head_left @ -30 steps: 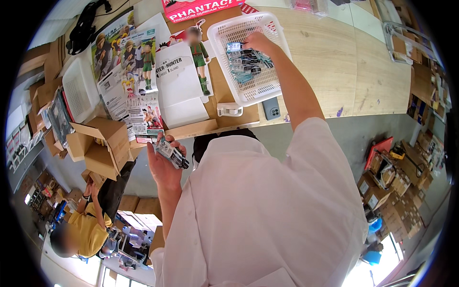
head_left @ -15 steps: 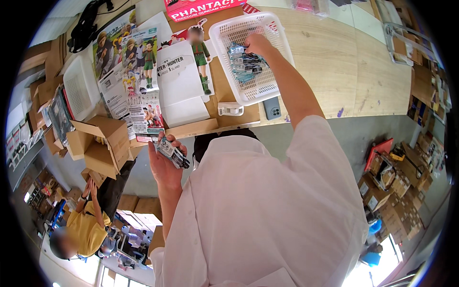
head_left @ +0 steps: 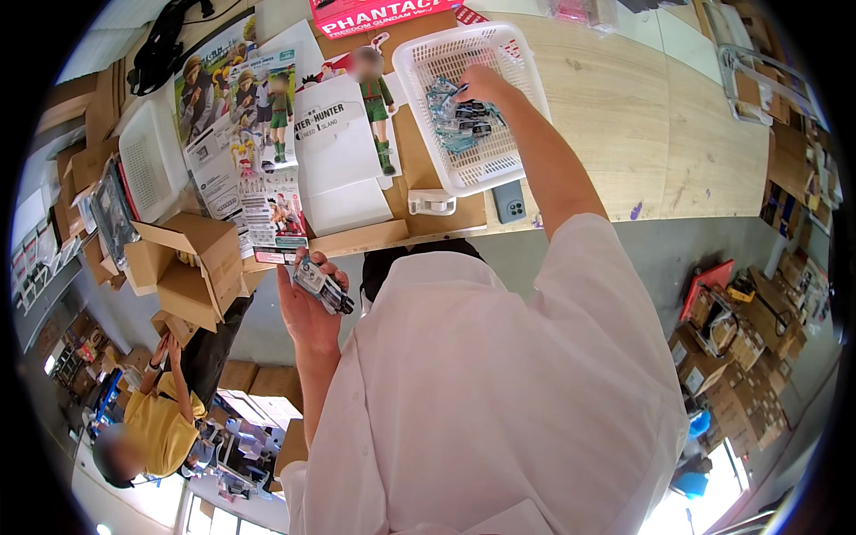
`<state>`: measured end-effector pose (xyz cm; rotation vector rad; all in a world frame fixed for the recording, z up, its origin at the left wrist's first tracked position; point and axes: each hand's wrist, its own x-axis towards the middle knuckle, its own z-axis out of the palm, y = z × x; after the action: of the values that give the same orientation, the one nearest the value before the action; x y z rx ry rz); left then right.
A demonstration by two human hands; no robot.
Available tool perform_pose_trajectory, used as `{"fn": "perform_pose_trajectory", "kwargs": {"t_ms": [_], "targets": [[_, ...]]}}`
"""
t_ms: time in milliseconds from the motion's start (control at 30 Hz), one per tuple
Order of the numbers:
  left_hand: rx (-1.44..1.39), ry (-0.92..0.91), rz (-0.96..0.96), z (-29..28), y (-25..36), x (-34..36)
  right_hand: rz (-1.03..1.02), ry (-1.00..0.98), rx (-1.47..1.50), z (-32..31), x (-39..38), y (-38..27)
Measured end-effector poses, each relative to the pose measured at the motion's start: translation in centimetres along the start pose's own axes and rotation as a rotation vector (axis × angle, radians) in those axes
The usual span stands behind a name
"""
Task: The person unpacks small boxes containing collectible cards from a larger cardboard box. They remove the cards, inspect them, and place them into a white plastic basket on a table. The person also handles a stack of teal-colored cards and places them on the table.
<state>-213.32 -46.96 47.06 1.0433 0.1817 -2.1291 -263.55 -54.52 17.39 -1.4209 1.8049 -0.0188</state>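
My left hand (head_left: 306, 310) is closed around a small bundle of flat printed packets (head_left: 321, 287), silver-blue with black parts, held just off the table's front edge. Inside a white plastic basket (head_left: 440, 169), my right hand (head_left: 487, 86) reaches down with its fingers pinched at a pile of similar packets (head_left: 462, 127). The fingertips seem to close on one packet at the top of the pile, though they partly hide it. Most of these packets lie loosely heaped toward the basket's left side.
Left of the basket stand a boy-figure cutout (head_left: 375, 116), a white box panel (head_left: 343, 169) and printed sheets (head_left: 267, 134). A grey phone (head_left: 509, 203) and white dispenser (head_left: 432, 202) lie near the front edge. An open carton (head_left: 192, 276) is at left; beyond it sits a person in yellow (head_left: 165, 419).
My right hand shifts very slightly over the packets in the basket. The left hand keeps its bundle in the same place.
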Motion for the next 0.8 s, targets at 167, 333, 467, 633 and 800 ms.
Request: {"fn": "perform_pose_trajectory", "kwargs": {"t_ms": [167,333,467,633,800], "targets": [[-0.006,0.007,0.009,-0.1,0.0,0.1,0.146,0.087,-0.161,-0.4,-2.3,-3.9],[-0.017,0.003,-0.011,0.2,0.5,0.1,0.001,0.219,0.000,1.9,1.0,1.9],[-0.033,0.028,0.004,-0.3,0.4,-0.1,-0.017,0.107,0.257,-0.2,1.4,2.3],[-0.015,-0.004,-0.016,-0.5,0.2,0.3,0.236,0.063,0.720,-2.4,-1.7,0.5],[0.166,0.023,0.018,0.4,-1.1,2.2,0.157,0.103,0.936,-5.1,-6.9,-3.1]]}}
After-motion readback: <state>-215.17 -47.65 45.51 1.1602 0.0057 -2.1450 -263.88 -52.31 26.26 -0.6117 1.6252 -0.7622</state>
